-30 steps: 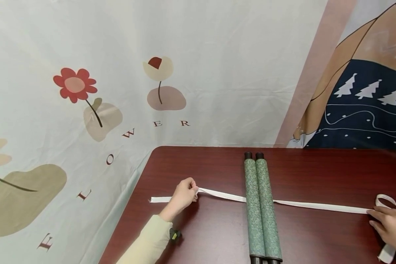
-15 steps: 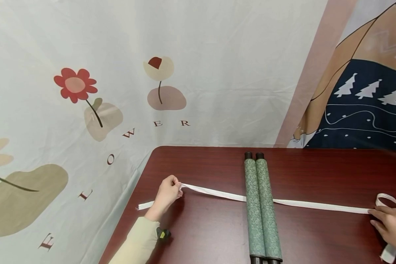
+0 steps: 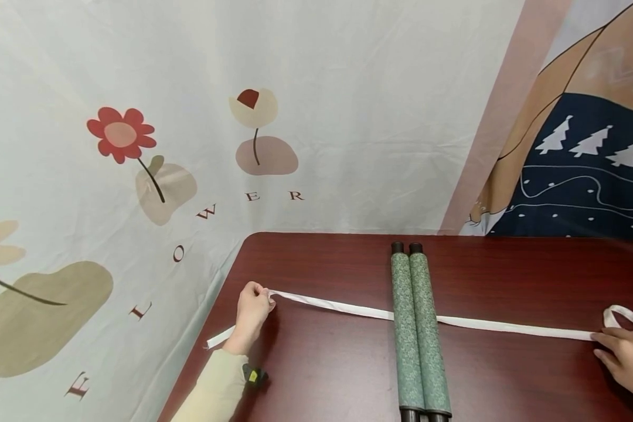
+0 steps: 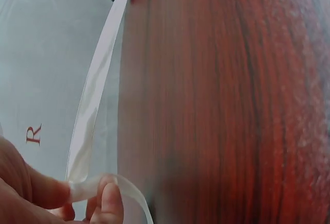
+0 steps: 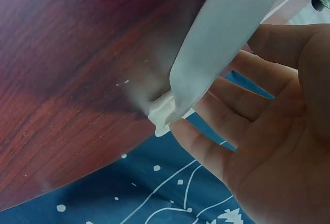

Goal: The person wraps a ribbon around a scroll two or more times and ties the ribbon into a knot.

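Note:
A long white ribbon (image 3: 337, 306) stretches across the table, passing beneath two green patterned scroll rolls (image 3: 406, 328) with black rod ends, which lie side by side. At the left, my left hand (image 3: 253, 313) pinches the ribbon between thumb and fingers, raising it; a short frayed tail (image 3: 220, 337) trails behind the wrist. In the left wrist view the ribbon (image 4: 95, 95) runs up from the fingertips toward the rolls. My right hand (image 3: 625, 354) pinches the ribbon near the table's right side, where a loop (image 3: 625, 316) stands above the knuckles. The ribbon (image 5: 214, 49) hangs past the spread fingers in the right wrist view.
The dark red wooden table (image 3: 337, 375) has a rounded far-left corner. Behind it hangs a pale curtain (image 3: 358, 117) printed with flowers and letters, and a navy tree-patterned part (image 3: 585, 181) at the right. A dark strap piece (image 3: 254, 375) sits at the left wrist.
My left hand has moved left, drawing its stretch of ribbon out straighter, and the short tail has shifted left toward the table edge. My right hand has barely moved.

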The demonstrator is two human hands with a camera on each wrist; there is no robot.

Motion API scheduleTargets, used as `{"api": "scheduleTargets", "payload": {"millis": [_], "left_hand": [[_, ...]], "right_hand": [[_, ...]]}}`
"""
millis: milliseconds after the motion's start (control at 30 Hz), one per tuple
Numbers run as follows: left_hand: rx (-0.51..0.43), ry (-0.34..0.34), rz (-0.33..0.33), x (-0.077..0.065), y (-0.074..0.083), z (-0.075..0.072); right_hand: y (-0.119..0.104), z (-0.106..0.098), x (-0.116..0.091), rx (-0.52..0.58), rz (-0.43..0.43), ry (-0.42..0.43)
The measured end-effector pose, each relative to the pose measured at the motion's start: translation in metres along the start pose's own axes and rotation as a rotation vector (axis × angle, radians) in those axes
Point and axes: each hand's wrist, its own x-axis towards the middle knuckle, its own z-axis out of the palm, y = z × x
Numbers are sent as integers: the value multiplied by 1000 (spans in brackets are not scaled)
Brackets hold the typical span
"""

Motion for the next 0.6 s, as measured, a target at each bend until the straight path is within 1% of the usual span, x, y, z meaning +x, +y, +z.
{"api": "scheduleTargets", "payload": {"millis": [100, 233, 300, 367, 433, 533, 600], "left_hand": [[-21, 55, 6, 2, 0, -3], [-12, 142, 14, 2, -1, -6], [-23, 165, 6, 3, -1, -6], [-54, 175, -9, 3, -2, -6], [-103, 167, -21, 3, -2, -5], [-171, 131, -40, 3, -2, -3], [-178, 98, -36, 2, -3, -1]], "right_hand": [[0, 0, 0, 6, -6, 7], [1, -1, 0, -12, 8, -31], [1, -2, 0, -25, 15, -48], [0, -2, 0, -29, 16, -54], [0, -2, 1, -24, 14, -47], [-3, -2, 0, -13, 22, -40], [-5, -3, 0, -7, 28, -44]]}}
